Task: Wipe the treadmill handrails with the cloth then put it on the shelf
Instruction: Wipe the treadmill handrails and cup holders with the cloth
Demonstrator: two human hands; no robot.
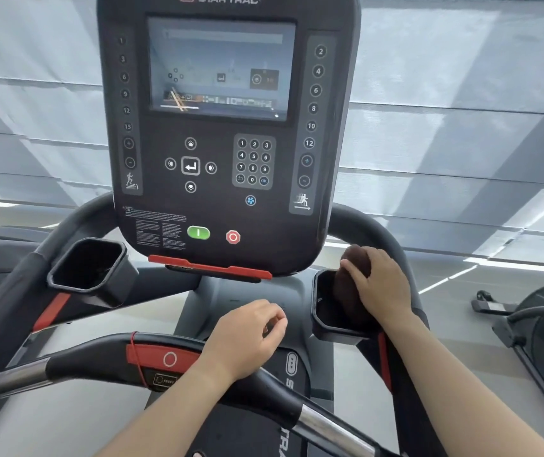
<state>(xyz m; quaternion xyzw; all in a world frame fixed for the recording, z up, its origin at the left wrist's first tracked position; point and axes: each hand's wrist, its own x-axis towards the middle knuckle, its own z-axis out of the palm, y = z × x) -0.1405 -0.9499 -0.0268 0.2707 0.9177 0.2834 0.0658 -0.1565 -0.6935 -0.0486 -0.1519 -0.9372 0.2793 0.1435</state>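
Note:
A dark brown cloth [351, 291] is bunched under my right hand [381, 286], which grips it over the right cup holder [326, 324], beside the right handrail [386, 239]. My left hand [247, 334] hovers loosely curled above the centre of the front crossbar [105, 361], holding nothing. The left handrail [10, 291] curves down on the left side. Part of the cloth is hidden by my right hand.
The treadmill console [224, 127] with screen, keypad, green and red buttons rises straight ahead. A left cup holder [89, 268] sits below it. Another machine [541, 324] stands at the right. Pleated window blinds [462, 127] fill the background.

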